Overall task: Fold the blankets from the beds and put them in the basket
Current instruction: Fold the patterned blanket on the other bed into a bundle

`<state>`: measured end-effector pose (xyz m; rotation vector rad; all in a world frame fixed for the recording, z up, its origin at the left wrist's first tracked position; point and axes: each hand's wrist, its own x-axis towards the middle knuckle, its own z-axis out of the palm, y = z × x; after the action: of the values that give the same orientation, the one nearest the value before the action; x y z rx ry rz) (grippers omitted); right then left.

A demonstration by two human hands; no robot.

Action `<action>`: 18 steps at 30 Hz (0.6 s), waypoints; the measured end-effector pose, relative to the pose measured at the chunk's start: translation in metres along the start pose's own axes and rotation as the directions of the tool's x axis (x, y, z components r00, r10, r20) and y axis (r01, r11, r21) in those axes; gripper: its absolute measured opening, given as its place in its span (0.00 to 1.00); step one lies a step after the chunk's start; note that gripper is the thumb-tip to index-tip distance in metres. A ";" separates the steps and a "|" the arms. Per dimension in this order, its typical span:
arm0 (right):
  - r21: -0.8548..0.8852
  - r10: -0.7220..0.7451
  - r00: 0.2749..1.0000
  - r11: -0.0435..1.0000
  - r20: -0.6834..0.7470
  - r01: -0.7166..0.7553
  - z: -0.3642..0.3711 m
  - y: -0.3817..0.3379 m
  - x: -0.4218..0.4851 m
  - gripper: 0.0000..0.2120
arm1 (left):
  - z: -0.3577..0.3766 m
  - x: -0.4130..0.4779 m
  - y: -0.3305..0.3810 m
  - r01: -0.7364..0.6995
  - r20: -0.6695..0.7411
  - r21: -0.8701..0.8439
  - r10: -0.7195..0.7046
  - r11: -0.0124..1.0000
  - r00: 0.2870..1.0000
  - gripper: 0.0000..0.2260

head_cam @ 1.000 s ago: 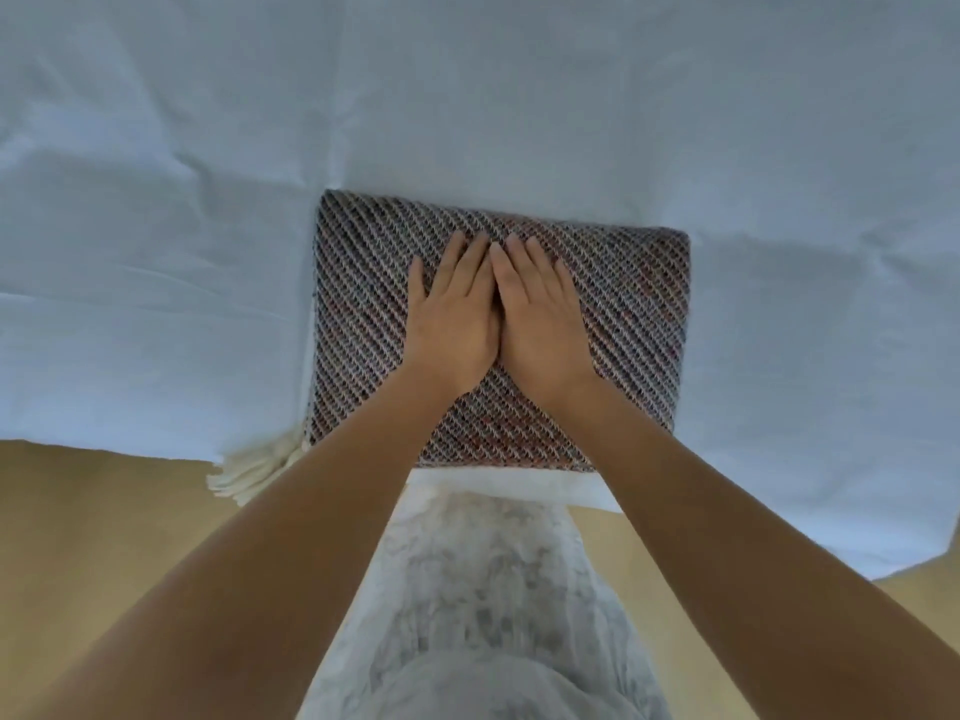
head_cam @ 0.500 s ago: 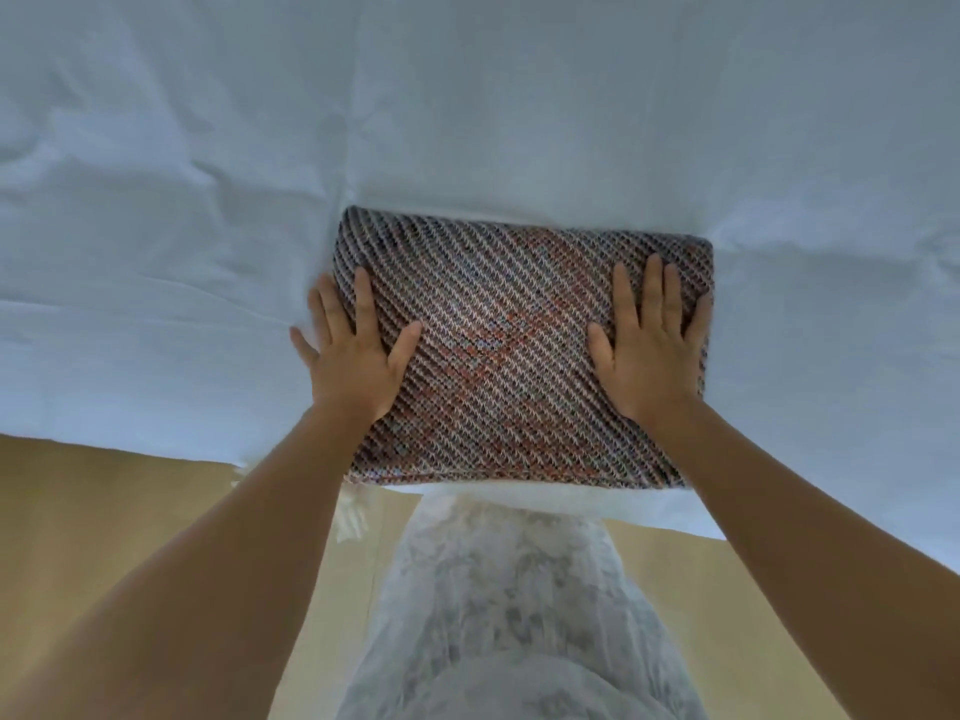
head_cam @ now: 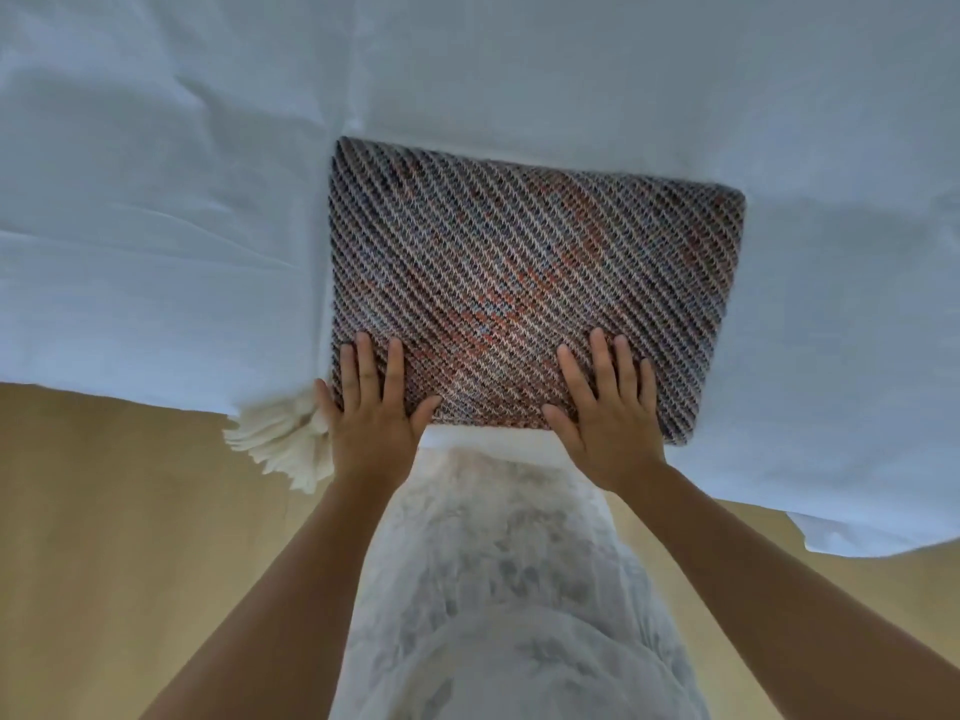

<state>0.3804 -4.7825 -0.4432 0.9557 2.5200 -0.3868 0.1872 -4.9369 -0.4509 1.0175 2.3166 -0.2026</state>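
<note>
A folded blanket (head_cam: 524, 262) with a diagonal grey, white and orange weave lies flat as a rectangle on the bed, at its near edge. Cream fringe (head_cam: 283, 444) from the blanket hangs over the bed edge at the lower left corner. My left hand (head_cam: 371, 407) lies flat on the blanket's near left corner, fingers straight and spread. My right hand (head_cam: 605, 407) lies flat on the near edge further right, fingers also straight. Neither hand curls round the cloth. No basket is in view.
The bed's pale blue-white sheet (head_cam: 156, 226) fills the upper half of the view, lightly creased. Below its edge is tan floor (head_cam: 104, 563). My own pale patterned clothing (head_cam: 498, 589) shows between my arms.
Both hands slid from the blanket's middle outward to its sides, then down toward its near edge. The blanket stays flat on the bed.
</note>
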 end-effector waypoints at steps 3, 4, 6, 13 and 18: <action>0.053 0.033 0.996 0.998 0.086 -0.038 0.000 0.006 -0.011 0.31 | -0.004 -0.001 0.001 0.015 0.025 -0.036 -0.014 0.999 1.000 0.36; 0.087 0.043 0.996 0.995 0.083 -0.050 -0.004 0.005 -0.010 0.33 | -0.009 -0.002 0.003 0.013 0.023 -0.063 -0.012 0.998 1.000 0.37; 0.222 0.116 0.992 0.967 0.047 -0.124 -0.022 0.001 -0.004 0.36 | -0.028 -0.001 0.008 0.030 0.018 -0.235 -0.027 0.972 0.999 0.38; 0.777 0.654 0.743 0.393 0.140 -0.492 -0.066 0.032 0.038 0.45 | -0.088 0.047 0.009 0.203 0.042 -0.790 -0.279 0.579 0.959 0.39; 0.832 0.465 0.725 -0.047 0.509 -0.553 -0.077 0.051 0.054 0.41 | -0.107 0.069 0.016 0.401 0.288 -0.817 -0.308 0.415 0.907 0.35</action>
<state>0.3565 -4.6847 -0.4064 2.1661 1.2569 -1.8524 0.1129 -4.8441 -0.4018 -0.0338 2.0561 0.7109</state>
